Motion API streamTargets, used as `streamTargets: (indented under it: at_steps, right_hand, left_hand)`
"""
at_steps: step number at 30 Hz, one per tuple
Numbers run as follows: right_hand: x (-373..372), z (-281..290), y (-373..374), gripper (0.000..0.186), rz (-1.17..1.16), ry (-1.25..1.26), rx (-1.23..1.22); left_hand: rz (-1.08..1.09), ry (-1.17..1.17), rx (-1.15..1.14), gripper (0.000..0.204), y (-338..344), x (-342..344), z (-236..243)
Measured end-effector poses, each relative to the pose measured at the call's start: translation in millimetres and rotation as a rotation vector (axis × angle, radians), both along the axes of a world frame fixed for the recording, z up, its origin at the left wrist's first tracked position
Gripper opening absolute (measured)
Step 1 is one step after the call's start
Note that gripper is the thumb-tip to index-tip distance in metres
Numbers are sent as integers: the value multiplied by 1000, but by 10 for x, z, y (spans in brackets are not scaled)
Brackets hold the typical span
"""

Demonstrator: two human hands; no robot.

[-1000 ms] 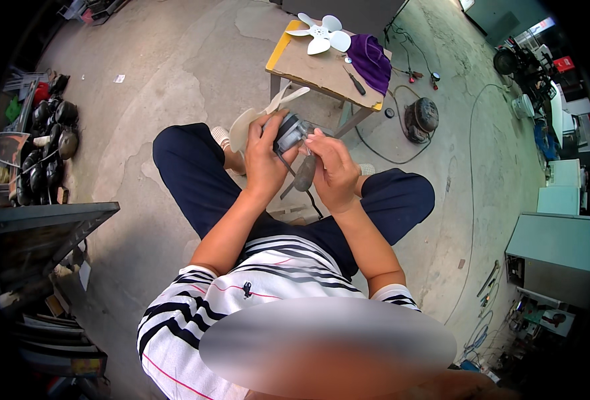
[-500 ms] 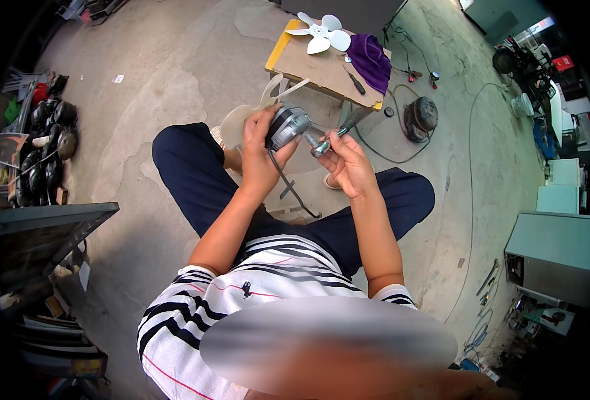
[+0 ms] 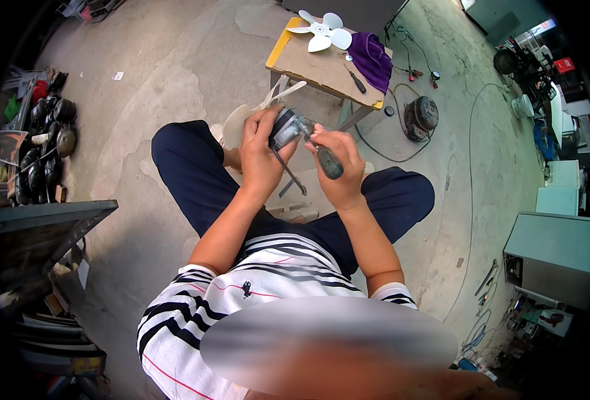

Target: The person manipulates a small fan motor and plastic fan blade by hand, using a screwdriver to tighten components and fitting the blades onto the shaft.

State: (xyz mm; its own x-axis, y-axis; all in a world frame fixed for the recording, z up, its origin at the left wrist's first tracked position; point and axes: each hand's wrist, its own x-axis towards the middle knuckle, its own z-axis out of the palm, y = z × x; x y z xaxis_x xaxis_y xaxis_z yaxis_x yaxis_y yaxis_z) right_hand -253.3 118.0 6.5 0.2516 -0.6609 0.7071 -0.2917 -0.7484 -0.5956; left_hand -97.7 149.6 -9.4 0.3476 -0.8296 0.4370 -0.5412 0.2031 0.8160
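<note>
My left hand (image 3: 261,150) is wrapped round a small silver-and-black fan motor (image 3: 285,131), held up between my knees. On its far left side a cream fan blade (image 3: 239,124) is attached, partly covered by my fingers. A dark cord (image 3: 294,179) hangs from the motor. My right hand (image 3: 345,157) is closed on a socket wrench with a dark grip (image 3: 330,164); the grip points down towards me. The wrench's metal end is at the motor's right side, partly hidden by my fingers, so whether it sits on a nut cannot be made out.
Ahead stands a low wooden table (image 3: 308,65) with a white fan blade (image 3: 319,31), a purple cloth (image 3: 372,60) and a screwdriver (image 3: 357,81). A dark compressor (image 3: 420,117) with hoses sits right of it. Dark compressors (image 3: 45,127) are piled left; a pale cabinet (image 3: 555,237) stands right.
My right hand has turned the wrench round: its grip pointed away to the far right and now points down towards me. Its metal end is closer to the motor. My left hand keeps its hold.
</note>
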Motion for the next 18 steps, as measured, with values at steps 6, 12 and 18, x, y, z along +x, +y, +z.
streamTargets:
  at_steps: [6,12,18]
  right_hand:
    - [14,-62,15,28,-36,201,-237]
    - [22,-26,-5,22,41,293,-340]
    - [-70,-89,-96,20,111,290,-377]
  left_hand:
    - [5,15,27,66,12,-33,-2]
    - [13,-22,48,69,15,-14,-59]
    - [20,-37,88,70,43,-20,-15]
